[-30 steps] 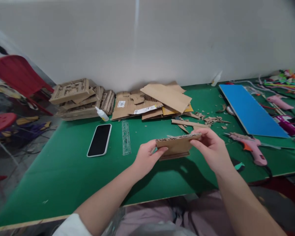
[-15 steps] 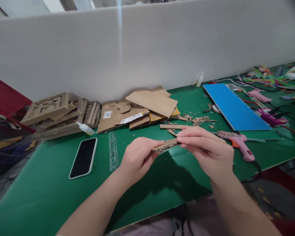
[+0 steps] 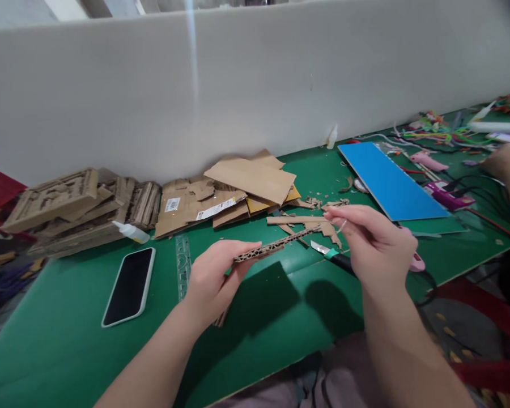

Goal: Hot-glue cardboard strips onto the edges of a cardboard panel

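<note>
My left hand (image 3: 216,275) grips a piece of corrugated cardboard (image 3: 276,246), thumb on top and fingers underneath. The cardboard is held up above the table, tilted, with its fluted edge toward me. Off the cardboard's right end, my right hand (image 3: 372,243) is pinched, and a thin whitish strand (image 3: 342,225) shows at its fingertips. Below that hand lies a utility knife (image 3: 329,253) with its blade out, its black handle partly hidden. A pink glue gun (image 3: 417,262) is mostly covered by my right hand.
On the green table (image 3: 68,306) lie a phone (image 3: 130,288), a clear ruler (image 3: 182,260), a glue bottle (image 3: 131,231), stacked cardboard pieces (image 3: 68,204), flat cardboard sheets (image 3: 250,178), scraps (image 3: 300,220) and a blue board (image 3: 393,181). Another person's hand (image 3: 508,167) is at the far right.
Both hands held the cardboard earlier; my right hand has come away from it to the right with a strand. The cardboard has turned edge-on. The view has swung right, uncovering the knife.
</note>
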A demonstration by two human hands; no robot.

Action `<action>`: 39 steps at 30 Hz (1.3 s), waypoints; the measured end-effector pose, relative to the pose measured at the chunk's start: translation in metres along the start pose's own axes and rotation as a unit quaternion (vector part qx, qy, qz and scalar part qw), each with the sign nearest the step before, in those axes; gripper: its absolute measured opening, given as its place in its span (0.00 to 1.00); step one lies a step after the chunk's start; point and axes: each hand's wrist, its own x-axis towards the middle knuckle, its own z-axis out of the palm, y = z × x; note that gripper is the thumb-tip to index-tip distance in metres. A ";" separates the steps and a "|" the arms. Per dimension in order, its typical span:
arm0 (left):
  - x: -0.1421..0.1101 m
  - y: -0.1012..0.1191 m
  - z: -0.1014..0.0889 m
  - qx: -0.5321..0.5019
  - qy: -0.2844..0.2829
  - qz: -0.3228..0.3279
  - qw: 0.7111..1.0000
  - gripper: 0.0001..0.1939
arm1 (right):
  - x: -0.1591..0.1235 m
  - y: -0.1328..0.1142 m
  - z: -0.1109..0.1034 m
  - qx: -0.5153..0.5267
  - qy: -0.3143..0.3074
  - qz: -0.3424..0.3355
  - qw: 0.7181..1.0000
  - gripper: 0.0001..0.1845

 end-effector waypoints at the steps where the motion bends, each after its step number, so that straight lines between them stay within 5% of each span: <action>1: 0.000 0.000 0.000 0.001 0.001 0.000 1.000 0.13 | 0.000 0.001 0.000 0.003 0.010 0.003 1.000 0.15; 9: -0.001 -0.005 0.000 0.030 -0.024 0.021 0.999 0.13 | 0.002 0.002 -0.004 0.047 -0.016 -0.001 0.999 0.18; 15: -0.002 -0.008 -0.002 0.044 -0.031 0.030 0.998 0.17 | 0.004 0.006 -0.006 -0.001 -0.194 -0.064 0.979 0.16; 39: 0.000 -0.002 -0.010 0.110 -0.043 0.053 0.992 0.13 | -0.002 -0.002 0.001 -0.161 -0.170 -0.174 0.957 0.06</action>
